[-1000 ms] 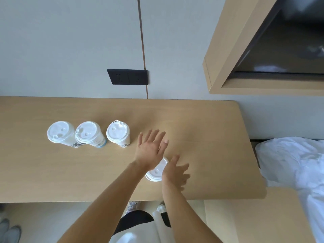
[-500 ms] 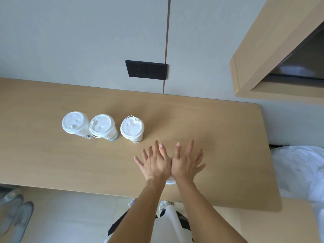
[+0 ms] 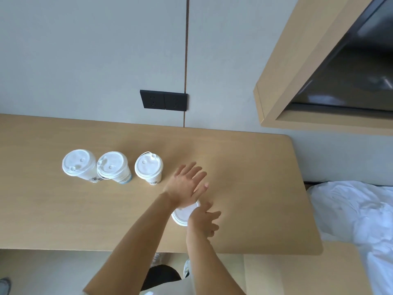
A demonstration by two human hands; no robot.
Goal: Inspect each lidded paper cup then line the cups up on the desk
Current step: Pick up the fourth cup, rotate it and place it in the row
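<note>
From the head view we look down on a light wooden desk (image 3: 244, 167) set against a grey wall, and we take the black socket plate (image 3: 163, 100) on that wall as our landmark. Below the plate and to its left, three lidded paper cups stand upright in a row on the desk: the left cup (image 3: 79, 164) and the middle cup (image 3: 113, 166) are touching or nearly so, and the right cup (image 3: 148, 168) stands just apart from them, almost straight below the plate. A fourth cup (image 3: 184, 213) sits below and a little right of the plate, nearer the desk's front edge; only part of its white lid shows between our two hands. Our left hand (image 3: 187, 184) lies flat over the far side of that lid with the fingers spread and straight, not closed around anything. Our right hand (image 3: 204, 219) is at the lid's right side with the fingers loosely spread; we cannot tell whether it grips the cup. Far right of the plate, white bedding (image 3: 353, 211) lies beside the desk's end.
</note>
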